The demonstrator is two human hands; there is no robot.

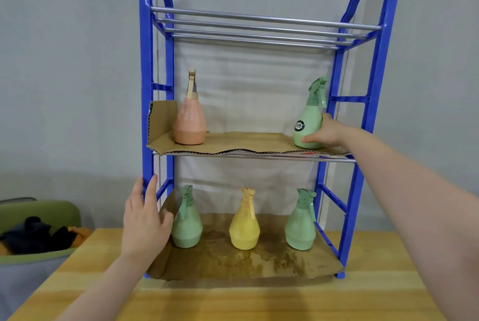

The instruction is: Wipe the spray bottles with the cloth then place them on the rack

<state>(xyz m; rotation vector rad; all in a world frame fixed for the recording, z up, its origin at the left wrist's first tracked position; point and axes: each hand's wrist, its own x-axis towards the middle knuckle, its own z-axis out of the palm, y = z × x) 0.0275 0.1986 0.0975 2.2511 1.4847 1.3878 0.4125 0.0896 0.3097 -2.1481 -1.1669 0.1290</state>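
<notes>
Head view: right hand (327, 132) wraps its grip round a green bottle (308, 123) standing upright at the right end of the blue rack's (363, 102) middle shelf (248, 143), opposite a pink bottle (189, 123). Left hand (145, 219), fingers straight, rests on the rack's left post. Two green bottles and a yellow bottle (244, 227) stand on the bottom shelf above the tabletop (233, 300).

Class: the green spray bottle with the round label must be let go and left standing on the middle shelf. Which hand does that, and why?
The right hand. It grips the green labelled plastic spray bottle on the cardboard-lined middle shelf; the left hand rests on the blue plastic rack.
</notes>
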